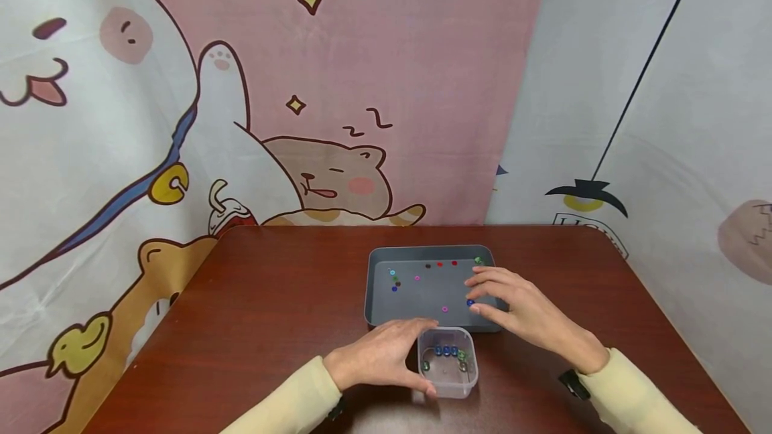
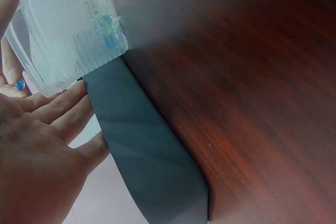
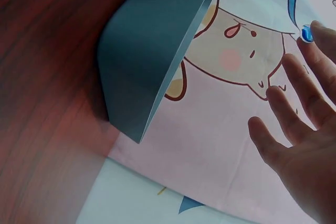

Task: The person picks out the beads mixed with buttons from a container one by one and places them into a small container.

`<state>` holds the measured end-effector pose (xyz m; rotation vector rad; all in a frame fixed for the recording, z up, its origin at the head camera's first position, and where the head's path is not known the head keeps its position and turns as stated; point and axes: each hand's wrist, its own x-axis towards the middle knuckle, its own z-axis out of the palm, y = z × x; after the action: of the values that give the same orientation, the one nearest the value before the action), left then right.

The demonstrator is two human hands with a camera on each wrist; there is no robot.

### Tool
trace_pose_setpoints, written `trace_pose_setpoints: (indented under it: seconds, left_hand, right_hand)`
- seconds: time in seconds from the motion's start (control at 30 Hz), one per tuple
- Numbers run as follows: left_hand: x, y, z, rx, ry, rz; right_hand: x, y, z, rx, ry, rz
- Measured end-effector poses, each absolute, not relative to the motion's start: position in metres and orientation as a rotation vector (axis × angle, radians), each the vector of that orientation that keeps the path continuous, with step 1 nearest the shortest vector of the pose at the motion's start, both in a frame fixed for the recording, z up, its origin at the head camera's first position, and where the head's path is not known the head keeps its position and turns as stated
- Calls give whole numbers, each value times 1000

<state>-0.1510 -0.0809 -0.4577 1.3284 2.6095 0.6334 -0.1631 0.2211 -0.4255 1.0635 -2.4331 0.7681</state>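
Note:
My left hand [image 1: 386,357] steadies a clear plastic container [image 1: 447,390], thumb at its near side and fingers at its far left corner. Inside lie several blue and green glass marbles [image 1: 446,351]. Seen from the left wrist, the container [image 2: 58,30] stands against the grey tray's outer wall [image 2: 142,135]. Over the right part of the grey tray [image 1: 376,317], my right hand [image 1: 521,303] pinches a blue marble [image 3: 307,33] between thumb and index finger; its other fingers are spread.
Several small coloured rings and dots are scattered in the tray, including a pink ring [image 1: 445,309] and a red piece [image 1: 439,264]. A green marble [image 1: 479,260] sits in its far right corner. The brown table [image 1: 271,286] meets a printed cloth [image 1: 446,86] behind.

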Motion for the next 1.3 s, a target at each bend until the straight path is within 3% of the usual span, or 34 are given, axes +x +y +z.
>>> trace_pose_setpoints:
  seconds: [1.3]
  left_hand:
    - [-152, -82, -458, 1357, 2602, 622]
  right_hand:
    - [-139, 198, -448, 1304, -2476, 741]
